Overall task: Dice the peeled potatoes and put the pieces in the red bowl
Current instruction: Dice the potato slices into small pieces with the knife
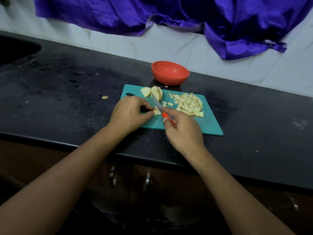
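Observation:
On the black counter lies a teal cutting board [199, 123]. My left hand [130, 113] pinches a small potato piece [157, 112] on the board. My right hand [183, 133] grips the red handle of a knife [159, 106], whose blade rests against that piece. A pile of diced potato [188, 104] covers the board's right part. Sliced potato halves [153, 93] lie at the board's far edge. The red bowl [170, 72] stands just behind the board and looks empty inside.
A purple cloth [169, 14] hangs over the tiled wall behind. A sink [15, 50] is at the far left. One stray potato bit [105, 97] lies on the counter left of the board. Cabinet doors with metal handles [147, 181] are below the counter edge.

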